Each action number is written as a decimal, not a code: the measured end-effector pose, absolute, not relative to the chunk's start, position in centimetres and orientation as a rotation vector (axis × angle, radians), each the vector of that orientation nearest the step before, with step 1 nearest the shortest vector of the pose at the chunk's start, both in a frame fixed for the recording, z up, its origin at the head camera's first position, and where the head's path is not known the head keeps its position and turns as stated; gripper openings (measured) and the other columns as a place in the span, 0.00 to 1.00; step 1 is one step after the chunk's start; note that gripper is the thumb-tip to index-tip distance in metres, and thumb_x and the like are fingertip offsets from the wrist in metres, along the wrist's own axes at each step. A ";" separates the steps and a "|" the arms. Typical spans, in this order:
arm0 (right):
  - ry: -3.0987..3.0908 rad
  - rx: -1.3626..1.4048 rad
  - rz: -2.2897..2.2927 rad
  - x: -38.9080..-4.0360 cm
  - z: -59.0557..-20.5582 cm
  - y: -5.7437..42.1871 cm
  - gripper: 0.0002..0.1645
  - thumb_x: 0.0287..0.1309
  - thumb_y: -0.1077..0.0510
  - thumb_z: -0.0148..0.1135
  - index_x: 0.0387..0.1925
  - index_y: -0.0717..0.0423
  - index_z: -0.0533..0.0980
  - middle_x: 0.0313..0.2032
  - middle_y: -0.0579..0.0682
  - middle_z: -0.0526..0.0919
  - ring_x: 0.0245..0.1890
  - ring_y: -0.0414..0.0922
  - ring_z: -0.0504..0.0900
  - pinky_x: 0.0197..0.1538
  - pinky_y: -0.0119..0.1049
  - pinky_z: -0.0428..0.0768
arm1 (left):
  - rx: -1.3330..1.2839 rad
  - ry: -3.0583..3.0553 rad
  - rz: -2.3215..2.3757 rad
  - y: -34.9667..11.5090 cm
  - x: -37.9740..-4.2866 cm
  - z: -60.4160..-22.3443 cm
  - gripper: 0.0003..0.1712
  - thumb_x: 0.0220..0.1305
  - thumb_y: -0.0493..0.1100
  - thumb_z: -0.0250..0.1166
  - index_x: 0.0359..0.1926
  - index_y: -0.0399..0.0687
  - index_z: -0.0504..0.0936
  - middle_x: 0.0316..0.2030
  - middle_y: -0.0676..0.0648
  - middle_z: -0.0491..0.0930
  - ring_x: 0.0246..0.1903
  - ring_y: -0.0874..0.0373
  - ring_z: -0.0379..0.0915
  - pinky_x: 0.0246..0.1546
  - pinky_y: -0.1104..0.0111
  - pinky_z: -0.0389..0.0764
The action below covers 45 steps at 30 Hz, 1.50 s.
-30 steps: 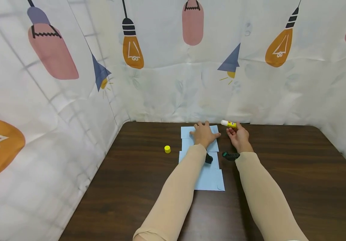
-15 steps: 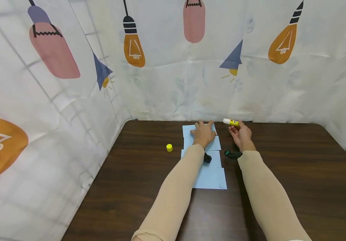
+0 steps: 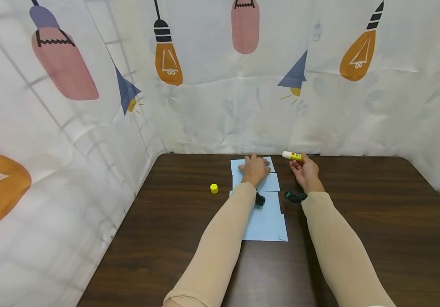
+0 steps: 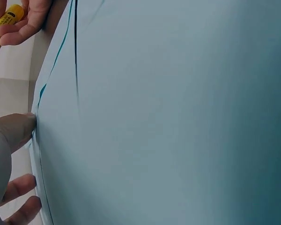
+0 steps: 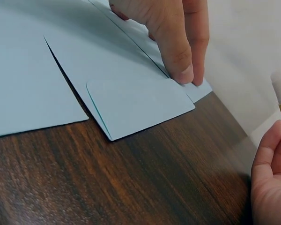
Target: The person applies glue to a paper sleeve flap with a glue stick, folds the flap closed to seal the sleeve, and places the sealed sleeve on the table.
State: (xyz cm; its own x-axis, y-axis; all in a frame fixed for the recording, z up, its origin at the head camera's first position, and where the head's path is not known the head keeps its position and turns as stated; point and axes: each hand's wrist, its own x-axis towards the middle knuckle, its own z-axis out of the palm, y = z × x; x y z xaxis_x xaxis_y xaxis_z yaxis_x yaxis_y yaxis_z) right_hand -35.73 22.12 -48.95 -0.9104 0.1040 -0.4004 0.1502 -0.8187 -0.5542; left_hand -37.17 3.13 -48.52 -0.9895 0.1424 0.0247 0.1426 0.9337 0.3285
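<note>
Light blue paper envelopes (image 3: 263,226) lie overlapping in a column running away from me in the head view. My left hand (image 3: 255,169) rests on the farthest envelope (image 3: 237,164), fingers spread and fingertips near its far edge. In the right wrist view, the left thumb (image 5: 180,70) presses down where the two farthest envelopes overlap. Right of the column, my right hand (image 3: 306,174) holds a yellow and white glue stick (image 3: 291,156), pinched between thumb and fingers and pointing left. Its white end also shows in the right wrist view.
A yellow cap (image 3: 214,188) stands on the dark wood table (image 3: 158,238), left of the envelopes. The table's far edge meets a printed cloth curtain (image 3: 212,115) close behind both hands. Another stretch of curtain (image 3: 51,170) runs along the left side.
My left hand has shifted slightly left, and the farthest envelope's right edge has slid left with it. The right hand keeps hold of the glue stick in nearly the same place.
</note>
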 end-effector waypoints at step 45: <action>0.984 0.639 -2.864 -35.0 -48.5 22.2 0.16 0.77 0.49 0.48 0.60 0.49 0.64 0.48 0.48 0.66 0.45 0.42 0.70 0.57 0.32 0.80 | -0.378 -3.158 -0.511 1.4 -37.0 -47.7 0.18 0.73 0.62 0.58 0.59 0.74 0.84 0.73 0.47 0.64 0.66 0.45 0.60 0.58 0.37 0.71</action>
State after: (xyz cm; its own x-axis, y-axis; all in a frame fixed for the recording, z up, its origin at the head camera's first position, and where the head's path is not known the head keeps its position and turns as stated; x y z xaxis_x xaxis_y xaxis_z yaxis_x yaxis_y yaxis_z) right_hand -35.04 22.20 -48.53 -0.9137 0.0879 -0.3968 0.1745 -0.7969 -0.5783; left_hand -36.97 1.42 -47.69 -0.9694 0.2422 -0.0405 0.2171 0.9223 0.3198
